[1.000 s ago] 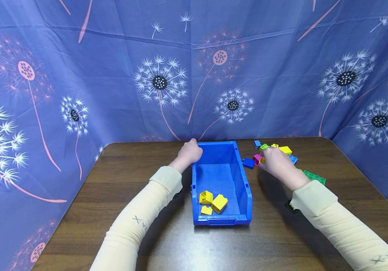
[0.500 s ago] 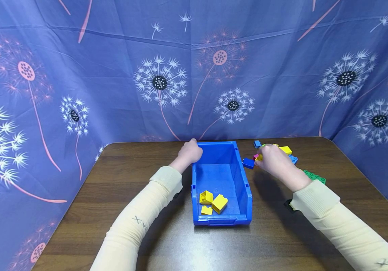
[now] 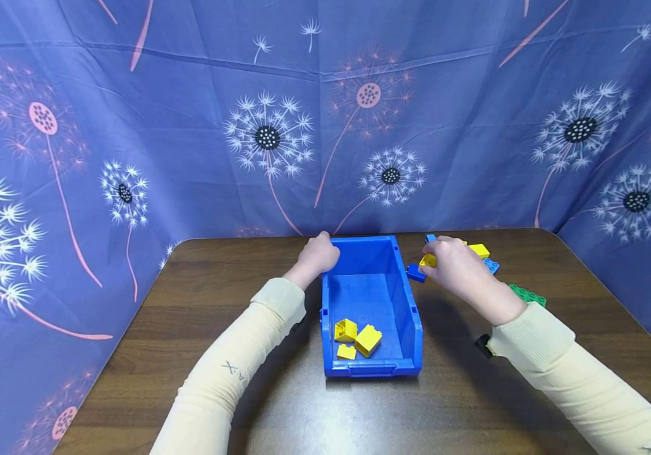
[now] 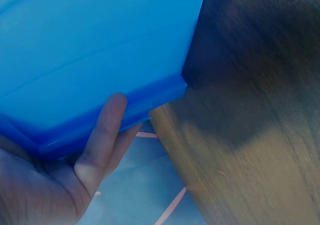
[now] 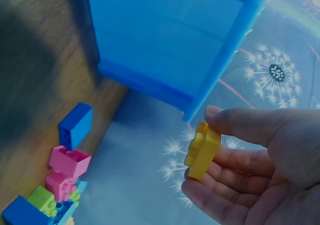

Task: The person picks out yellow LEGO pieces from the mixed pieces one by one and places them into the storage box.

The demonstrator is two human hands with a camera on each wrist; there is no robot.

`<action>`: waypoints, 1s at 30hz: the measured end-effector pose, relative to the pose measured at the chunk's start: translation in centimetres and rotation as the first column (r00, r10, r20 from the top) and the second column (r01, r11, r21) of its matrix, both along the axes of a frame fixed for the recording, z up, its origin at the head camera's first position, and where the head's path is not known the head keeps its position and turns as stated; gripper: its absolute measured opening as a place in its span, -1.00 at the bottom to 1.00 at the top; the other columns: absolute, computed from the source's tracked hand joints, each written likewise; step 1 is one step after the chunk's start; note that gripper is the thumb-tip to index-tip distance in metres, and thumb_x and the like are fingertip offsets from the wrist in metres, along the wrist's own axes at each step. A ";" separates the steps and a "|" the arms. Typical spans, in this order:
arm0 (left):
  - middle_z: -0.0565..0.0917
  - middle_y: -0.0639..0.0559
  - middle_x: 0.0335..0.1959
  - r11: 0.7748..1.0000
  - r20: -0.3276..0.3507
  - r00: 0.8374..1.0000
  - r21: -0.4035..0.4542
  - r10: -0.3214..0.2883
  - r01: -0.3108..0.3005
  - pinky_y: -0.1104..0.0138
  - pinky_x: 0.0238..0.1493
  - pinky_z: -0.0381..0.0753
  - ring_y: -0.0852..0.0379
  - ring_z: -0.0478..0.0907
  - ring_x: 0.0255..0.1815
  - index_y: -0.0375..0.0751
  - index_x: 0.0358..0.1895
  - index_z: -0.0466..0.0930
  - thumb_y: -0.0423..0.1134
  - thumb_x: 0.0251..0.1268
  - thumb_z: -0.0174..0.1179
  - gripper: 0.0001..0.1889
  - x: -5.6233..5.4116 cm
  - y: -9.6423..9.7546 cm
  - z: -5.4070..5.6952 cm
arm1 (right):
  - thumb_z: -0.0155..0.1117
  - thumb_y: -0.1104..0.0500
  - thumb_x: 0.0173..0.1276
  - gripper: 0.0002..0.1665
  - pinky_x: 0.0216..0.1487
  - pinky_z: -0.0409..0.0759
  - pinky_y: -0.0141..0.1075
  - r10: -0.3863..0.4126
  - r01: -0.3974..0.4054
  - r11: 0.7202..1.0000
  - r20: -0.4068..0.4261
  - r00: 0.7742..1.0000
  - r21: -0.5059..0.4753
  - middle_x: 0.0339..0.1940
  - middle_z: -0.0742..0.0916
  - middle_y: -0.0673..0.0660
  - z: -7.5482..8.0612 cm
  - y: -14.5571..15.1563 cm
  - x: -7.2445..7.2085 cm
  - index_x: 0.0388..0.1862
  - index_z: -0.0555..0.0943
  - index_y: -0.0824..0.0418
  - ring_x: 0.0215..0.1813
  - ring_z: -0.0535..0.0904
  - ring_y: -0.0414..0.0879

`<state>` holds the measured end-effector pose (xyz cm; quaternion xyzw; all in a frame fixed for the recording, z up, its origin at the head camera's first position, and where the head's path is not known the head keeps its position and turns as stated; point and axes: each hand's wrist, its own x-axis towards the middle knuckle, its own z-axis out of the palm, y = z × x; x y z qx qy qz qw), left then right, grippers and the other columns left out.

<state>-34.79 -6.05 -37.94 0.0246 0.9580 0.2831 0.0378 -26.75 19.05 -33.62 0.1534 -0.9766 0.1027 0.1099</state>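
Observation:
A blue plastic bin (image 3: 362, 300) stands mid-table with its low front towards me. My left hand (image 3: 318, 254) grips its back left corner; in the left wrist view one finger (image 4: 111, 120) lies against the wall. Three yellow building bricks (image 3: 368, 341) lie inside near the front. To the right of the bin, my right hand (image 3: 462, 268) is raised over the loose bricks. Its thumb and fingers pinch a small yellow building brick (image 5: 202, 152), its studs facing the bin in the right wrist view.
Right of the bin lie a dark blue brick (image 3: 416, 273), a yellow brick (image 3: 480, 251) and a green studded brick (image 3: 527, 295). Pink bricks (image 5: 69, 161) show beside the blue ones in the right wrist view. A blue dandelion-print cloth (image 3: 189, 126) hangs behind the table.
My right hand has lifted and shifted slightly left with the yellow brick, which now shows clear of the pile. The left hand and bin have stayed put.

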 end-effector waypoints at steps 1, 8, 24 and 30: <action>0.56 -0.20 -0.10 1.000 -0.003 1.000 -0.005 -0.001 0.000 0.29 -0.59 0.51 0.01 0.57 -0.47 -0.36 0.30 0.24 -0.21 0.35 -0.16 -0.51 0.0 0.0 0.0 | 0.43 0.18 0.11 -0.60 -0.19 0.63 -0.01 0.002 -0.002 1.000 -0.006 1.000 0.001 -0.22 0.69 0.36 0.1 -0.1 0.1 -0.14 0.64 0.43 -0.23 0.63 0.18; 0.57 -0.22 -0.11 1.000 -0.002 1.000 0.001 -0.001 0.001 0.29 -0.61 0.53 0.01 0.58 -0.53 -0.36 0.31 0.23 -0.21 0.36 -0.15 -0.50 0.2 0.0 0.2 | 0.44 0.15 0.10 -0.59 -0.20 0.63 -0.03 0.035 -0.036 0.999 -0.035 0.999 -0.008 -0.24 0.69 0.33 1.1 -1.1 0.9 -0.14 0.64 0.41 -0.26 0.62 0.15; 0.56 -0.20 -0.10 1.000 0.007 1.000 0.002 -0.009 0.009 0.30 -0.61 0.49 0.01 0.57 -0.47 -0.36 0.32 0.22 -0.21 0.35 -0.16 -0.49 0.1 -0.1 0.1 | 0.48 0.10 0.07 -0.56 -0.25 0.65 -0.12 0.112 -0.115 0.992 -0.065 0.992 -0.044 -0.20 0.70 0.28 1.8 -3.5 2.4 -0.16 0.65 0.38 -0.24 0.63 0.08; 0.56 -0.22 -0.06 1.000 -0.001 1.000 0.010 -0.009 0.009 0.30 -0.59 0.49 -0.02 0.57 -0.42 -0.37 0.32 0.22 -0.21 0.35 -0.16 -0.49 0.2 -0.1 0.2 | 0.47 0.07 0.08 -0.54 -0.24 0.66 -0.13 0.105 -0.107 0.993 -0.031 0.994 -0.052 -0.18 0.69 0.26 1.9 -4.5 3.2 -0.11 0.65 0.34 -0.21 0.66 0.08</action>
